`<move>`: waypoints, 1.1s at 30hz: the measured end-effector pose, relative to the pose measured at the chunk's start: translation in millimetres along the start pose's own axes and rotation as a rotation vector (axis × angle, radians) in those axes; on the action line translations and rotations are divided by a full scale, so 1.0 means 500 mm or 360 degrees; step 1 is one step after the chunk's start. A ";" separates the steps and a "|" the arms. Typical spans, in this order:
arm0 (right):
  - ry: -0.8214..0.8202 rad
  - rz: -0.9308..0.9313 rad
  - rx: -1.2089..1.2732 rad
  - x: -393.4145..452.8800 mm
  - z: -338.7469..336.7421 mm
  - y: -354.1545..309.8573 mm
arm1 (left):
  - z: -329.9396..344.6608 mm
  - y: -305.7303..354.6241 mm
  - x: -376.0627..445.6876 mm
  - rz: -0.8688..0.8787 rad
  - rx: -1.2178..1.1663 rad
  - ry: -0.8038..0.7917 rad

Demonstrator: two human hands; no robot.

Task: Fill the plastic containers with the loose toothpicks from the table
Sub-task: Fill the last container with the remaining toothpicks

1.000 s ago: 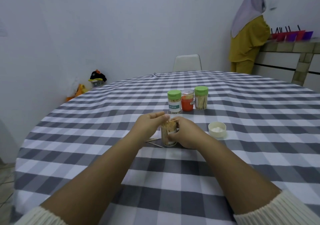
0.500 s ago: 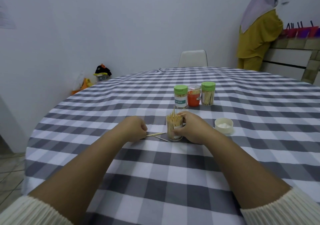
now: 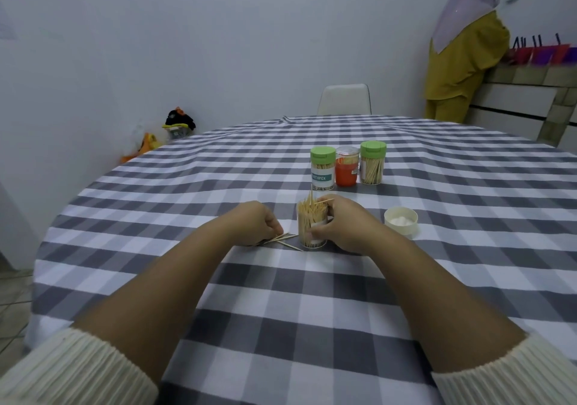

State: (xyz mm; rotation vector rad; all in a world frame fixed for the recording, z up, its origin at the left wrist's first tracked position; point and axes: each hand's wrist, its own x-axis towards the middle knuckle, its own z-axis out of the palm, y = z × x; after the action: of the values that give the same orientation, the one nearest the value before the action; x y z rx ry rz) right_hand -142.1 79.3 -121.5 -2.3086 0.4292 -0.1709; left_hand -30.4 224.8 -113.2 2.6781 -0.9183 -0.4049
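Pinching at loose toothpicks [image 3: 282,239] on the tabletop, my left grip [image 3: 259,223] curls; right grip [image 3: 340,225] wraps the open container [image 3: 311,228] just beside. Light, stiff, rolling slivers: I'd pinch them mid-length.

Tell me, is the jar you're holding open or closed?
Open. The jar in the right hand has no lid, and toothpicks stick up out of its top.

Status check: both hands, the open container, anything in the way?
Left hand pinching loose toothpicks on the tablecloth. Right hand grips the open toothpick container, upright, nearly full. Nothing in the way; white lid lies apart.
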 end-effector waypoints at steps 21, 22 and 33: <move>-0.0022 0.0031 -0.0035 0.000 -0.006 0.002 | 0.010 0.018 -0.004 0.0101 0.0569 0.0056; -0.0023 0.0034 -0.0033 -0.001 -0.006 0.001 | 0.005 0.010 -0.006 0.0082 0.0462 0.0065; -0.0026 0.0033 -0.0028 -0.001 0.002 -0.004 | -0.010 -0.013 -0.007 -0.0080 0.0478 0.0027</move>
State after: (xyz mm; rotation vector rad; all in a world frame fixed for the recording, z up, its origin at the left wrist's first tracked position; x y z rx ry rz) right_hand -141.8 81.3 -120.7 -2.3202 0.4480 -0.1384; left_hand -28.0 232.8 -110.4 2.9751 -0.9764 -0.2724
